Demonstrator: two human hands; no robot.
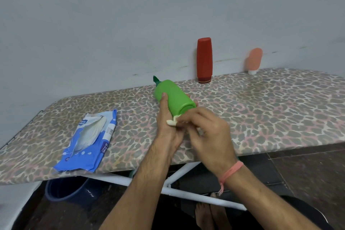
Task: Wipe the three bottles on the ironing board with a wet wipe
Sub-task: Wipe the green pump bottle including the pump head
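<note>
A: What do we have in our left hand (168,117)?

B: We grip the green bottle (174,97) with it, thumb along the side, fingers wrapped behind. The bottle is tilted, its dark green cap (155,79) pointing away towards the wall, its flat bottom towards us, lifted above the ironing board (261,110).

A: And our right hand (207,132)?

B: We pinch the wet wipe (172,121) with it, fingers curled round the bunched white cloth, which sits right at the bottom rim of the green bottle. A pink thread band (230,172) circles that wrist.

A: Where are the other two bottles?

B: The red bottle (204,59) stands upside down on its cap at the far edge of the board, against the wall. The peach tube (253,60) stands on its white cap further right, also by the wall, well apart from the red one.

A: And the wipes pack?

B: The blue pack (89,140) lies on the board to our left, flap open, a white wipe showing. Under the board we see a dark bucket (69,188) and the white frame (186,192).
</note>
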